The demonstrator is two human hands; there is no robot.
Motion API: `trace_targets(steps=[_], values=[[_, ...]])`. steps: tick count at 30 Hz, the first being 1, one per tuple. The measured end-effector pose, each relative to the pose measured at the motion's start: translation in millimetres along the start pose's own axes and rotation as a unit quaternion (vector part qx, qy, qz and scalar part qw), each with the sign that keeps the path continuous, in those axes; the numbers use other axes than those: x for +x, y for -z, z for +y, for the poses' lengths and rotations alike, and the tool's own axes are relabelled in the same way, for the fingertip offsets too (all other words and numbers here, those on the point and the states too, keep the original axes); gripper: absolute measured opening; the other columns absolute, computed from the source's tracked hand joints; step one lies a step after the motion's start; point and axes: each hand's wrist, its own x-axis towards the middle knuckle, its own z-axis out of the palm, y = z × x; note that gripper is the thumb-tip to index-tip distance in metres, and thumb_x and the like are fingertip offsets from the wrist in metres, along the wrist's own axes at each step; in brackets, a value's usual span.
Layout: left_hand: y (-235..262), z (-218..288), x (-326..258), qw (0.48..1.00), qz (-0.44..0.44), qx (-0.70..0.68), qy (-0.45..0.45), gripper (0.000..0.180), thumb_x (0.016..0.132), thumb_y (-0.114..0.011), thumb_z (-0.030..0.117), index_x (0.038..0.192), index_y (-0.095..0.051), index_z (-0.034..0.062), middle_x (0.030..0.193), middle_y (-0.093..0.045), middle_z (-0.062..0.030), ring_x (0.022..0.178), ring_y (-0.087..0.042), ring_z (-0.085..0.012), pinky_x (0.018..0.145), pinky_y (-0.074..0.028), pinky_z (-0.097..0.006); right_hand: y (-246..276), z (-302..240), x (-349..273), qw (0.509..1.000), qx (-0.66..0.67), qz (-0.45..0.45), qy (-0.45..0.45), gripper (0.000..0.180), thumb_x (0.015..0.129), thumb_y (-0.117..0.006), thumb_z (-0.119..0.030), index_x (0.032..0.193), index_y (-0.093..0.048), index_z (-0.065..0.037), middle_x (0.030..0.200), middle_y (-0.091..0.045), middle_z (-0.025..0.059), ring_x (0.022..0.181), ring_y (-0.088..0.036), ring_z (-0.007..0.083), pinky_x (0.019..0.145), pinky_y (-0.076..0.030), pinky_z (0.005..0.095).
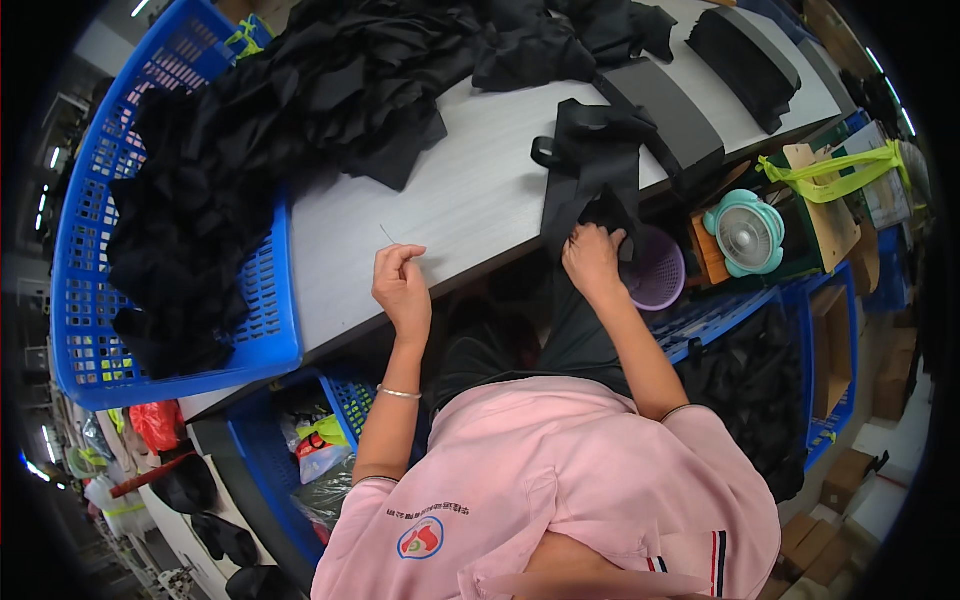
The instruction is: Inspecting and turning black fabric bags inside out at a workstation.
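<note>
Black fabric [590, 165], with strap-like strips and a loop, lies over the front edge of the pale table. At its lower end my right hand [593, 262] is closed on the cloth, with the fingertips partly hidden in the folds. Farther left, my left hand [402, 292] hovers by the table edge with its fingers curled. From those fingers a thin, dark, strand-like thing [387, 234] sticks up; whether it is thread or a fine tool I cannot tell. The left hand is apart from the fabric.
A blue basket [285, 300] heaped with black cloth [300, 100] stands left. Stacked dark pieces [665, 110] lie on the table [450, 210], right of the held cloth. A purple bin [660, 270] and a teal fan [748, 235] are at right. Below left is another blue crate [262, 430].
</note>
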Motion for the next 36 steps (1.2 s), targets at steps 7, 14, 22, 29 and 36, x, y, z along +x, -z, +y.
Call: trace_targets(steps=[7,14,22,29,36], values=[[-32,23,-21,0.819,-0.216,-0.456,0.274,0.042,0.090,-0.072,0.012,0.127,-0.057,-0.0015,0.129,-0.058,-0.0095,0.112,-0.057,-0.0151,0.090,-0.051,-0.028,-22,-48,-68,0.973,0.114,0.081,0.186,0.013,0.086,-0.063,-0.021,0.090,-0.068,-0.009,0.087,-0.067,0.0139,0.087,-0.064,0.0324,0.091,-0.042,0.0531],[-21,25,-16,0.771,-0.223,-0.424,0.419,0.049,0.086,-0.078,0.017,0.128,-0.058,0.0002,0.122,-0.063,-0.0080,0.108,-0.061,-0.0170,0.095,-0.050,-0.032,72,-25,-98,0.819,0.567,0.002,0.093,0.014,0.092,-0.061,-0.002,0.100,-0.071,0.003,0.093,-0.073,0.0102,0.084,-0.071,0.0163,0.074,-0.054,0.0284],[-11,29,-44,0.732,-0.259,-0.442,0.449,0.053,0.091,-0.074,0.031,0.130,-0.056,-0.0006,0.124,-0.062,-0.0095,0.110,-0.061,-0.0184,0.095,-0.051,-0.033,48,19,-51,0.790,0.612,-0.038,-0.018,0.024,0.095,-0.067,-0.023,0.096,-0.071,0.000,0.094,-0.071,0.0052,0.085,-0.065,0.0077,0.076,-0.049,0.0211],[-10,24,-39,0.676,-0.212,-0.524,0.472,0.045,0.095,-0.067,0.031,0.127,-0.058,0.0010,0.119,-0.065,-0.0091,0.104,-0.065,-0.0190,0.088,-0.055,-0.033,27,-5,-62,0.522,0.835,-0.142,-0.100,0.016,0.094,-0.067,-0.021,0.098,-0.068,-0.007,0.082,-0.062,-0.0069,0.071,-0.051,0.0006,0.063,-0.038,0.0174],[-3,21,-41,0.630,-0.245,-0.572,0.464,0.032,0.097,-0.065,0.024,0.119,-0.062,0.0018,0.109,-0.069,-0.0090,0.092,-0.069,-0.0188,0.080,-0.058,-0.032,14,7,-60,0.777,0.625,-0.070,-0.030,0.023,0.095,-0.064,-0.018,0.113,-0.067,-0.004,0.088,-0.065,-0.0040,0.075,-0.054,0.0052,0.065,-0.042,0.0211]])
